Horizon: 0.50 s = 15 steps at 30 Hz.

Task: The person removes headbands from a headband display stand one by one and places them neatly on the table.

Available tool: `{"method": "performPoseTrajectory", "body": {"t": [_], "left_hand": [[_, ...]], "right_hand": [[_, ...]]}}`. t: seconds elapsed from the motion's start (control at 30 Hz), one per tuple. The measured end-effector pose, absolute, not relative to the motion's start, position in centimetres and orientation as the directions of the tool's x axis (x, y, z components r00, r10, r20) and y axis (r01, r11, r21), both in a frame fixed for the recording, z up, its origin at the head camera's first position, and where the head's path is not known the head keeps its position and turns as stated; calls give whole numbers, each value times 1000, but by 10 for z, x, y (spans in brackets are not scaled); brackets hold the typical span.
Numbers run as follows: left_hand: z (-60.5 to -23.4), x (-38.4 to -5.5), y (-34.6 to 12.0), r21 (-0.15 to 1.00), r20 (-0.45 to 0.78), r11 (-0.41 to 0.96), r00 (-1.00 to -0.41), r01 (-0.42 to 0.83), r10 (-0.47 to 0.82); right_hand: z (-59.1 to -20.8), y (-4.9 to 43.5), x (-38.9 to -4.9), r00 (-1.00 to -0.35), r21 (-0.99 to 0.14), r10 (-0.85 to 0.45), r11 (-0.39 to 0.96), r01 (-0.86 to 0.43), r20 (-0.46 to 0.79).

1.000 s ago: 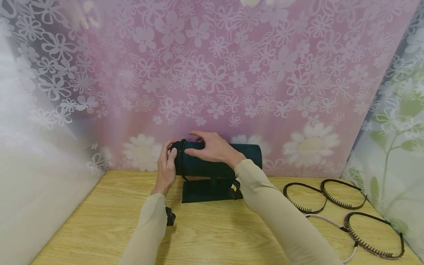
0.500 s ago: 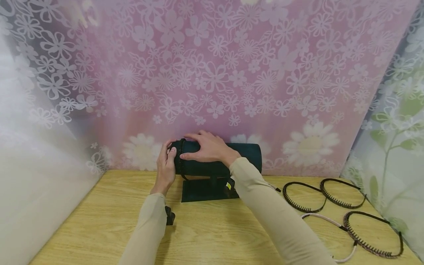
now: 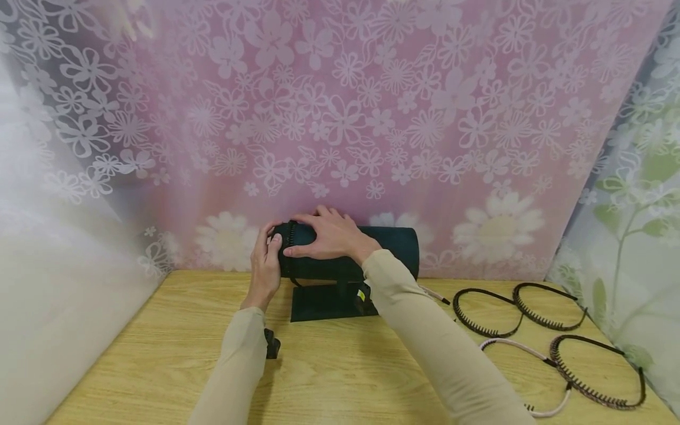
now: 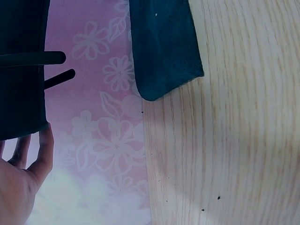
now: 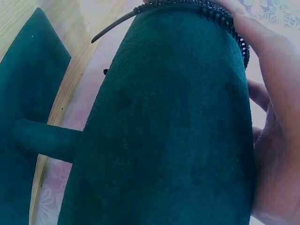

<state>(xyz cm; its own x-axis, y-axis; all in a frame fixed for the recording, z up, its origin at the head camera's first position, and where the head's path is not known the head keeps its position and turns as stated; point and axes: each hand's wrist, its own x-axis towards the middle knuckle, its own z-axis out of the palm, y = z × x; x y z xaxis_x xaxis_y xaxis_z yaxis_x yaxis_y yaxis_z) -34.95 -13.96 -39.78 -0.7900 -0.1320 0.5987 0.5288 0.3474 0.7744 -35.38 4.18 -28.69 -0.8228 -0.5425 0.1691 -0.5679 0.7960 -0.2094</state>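
A dark green velvet display stand [image 3: 390,245] has a horizontal roll on a short post and flat base. Round the roll's left end sits a black toothed headband [image 3: 291,234]; its two dark ends [image 4: 35,58] stick out past the roll in the left wrist view. My left hand [image 3: 265,265] grips the left end, thumb in front and fingers behind. My right hand [image 3: 333,235] arches over the roll, its thumb and index finger on the headband at two spots. In the right wrist view a fingertip meets the headband [image 5: 227,18] at the far rim; its other fingers are behind the roll.
Several black toothed headbands [image 3: 486,333] lie at the right of the wooden table [image 3: 329,378], with a pale pink one [image 3: 517,341] among them. Another pale tip [image 3: 437,294] shows beside the right sleeve. A pink flowered curtain [image 3: 340,118] hangs right behind the stand.
My right hand has moved left along the roll, and its thumb and index finger have come onto the headband. My left hand has stayed on the roll's end.
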Motion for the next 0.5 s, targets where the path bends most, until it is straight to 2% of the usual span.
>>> {"method": "performPoseTrajectory", "body": {"t": [0.5], "left_hand": [[-398,-349,-141,775,596,349,-793,527,-127]], "right_hand": [[-287,39,-351,-827,-178,-529,810,-558,189]]}}
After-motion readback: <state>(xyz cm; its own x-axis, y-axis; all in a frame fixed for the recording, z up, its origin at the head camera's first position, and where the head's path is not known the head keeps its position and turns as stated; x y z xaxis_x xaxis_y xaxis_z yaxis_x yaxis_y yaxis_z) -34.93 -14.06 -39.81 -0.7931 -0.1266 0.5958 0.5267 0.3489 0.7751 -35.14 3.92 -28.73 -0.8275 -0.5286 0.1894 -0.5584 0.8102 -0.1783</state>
